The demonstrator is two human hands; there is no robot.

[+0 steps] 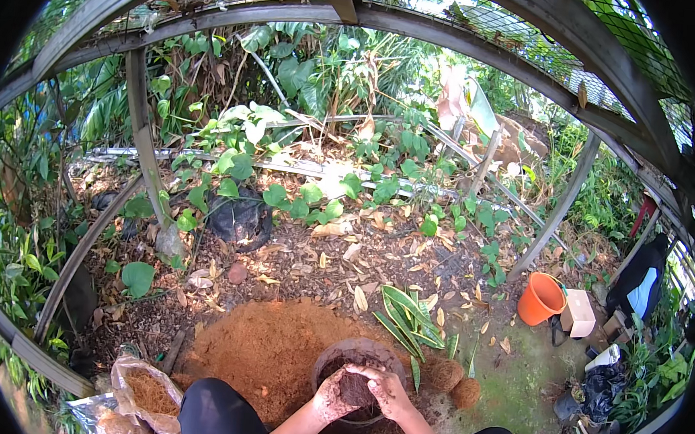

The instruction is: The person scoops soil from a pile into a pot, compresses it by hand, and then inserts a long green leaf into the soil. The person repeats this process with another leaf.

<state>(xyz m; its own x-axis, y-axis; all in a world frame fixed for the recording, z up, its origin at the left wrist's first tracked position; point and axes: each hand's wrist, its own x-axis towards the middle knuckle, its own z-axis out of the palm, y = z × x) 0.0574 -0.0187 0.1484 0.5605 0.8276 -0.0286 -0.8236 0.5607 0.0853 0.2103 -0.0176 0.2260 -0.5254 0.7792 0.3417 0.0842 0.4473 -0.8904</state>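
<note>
Both my hands cup a dark, rounded ball of soil or fibre [356, 391] between them, above a round plastic tub [368, 347] that stands between my knees. My left hand [332, 395] supports the ball's left side, and my right hand [385, 391] curves around its right and upper side. Dark soil smears both hands. What lies in the tub is mostly hidden beneath them. Just right of the tub sit two brown coconut-fibre balls [445, 374]. Cut snake plant leaves [410, 321] with yellow edges lie beyond it. A mound of reddish-brown soil [253, 349] spreads to the left.
A plastic bag of loose coconut fibre [151, 391] stands beside my left knee. Farther right are an orange bucket [541, 300], a cardboard box [578, 313] and black plastic [604, 389] near pots. Wooden posts [147, 142] and a mesh-covered frame surround the spot.
</note>
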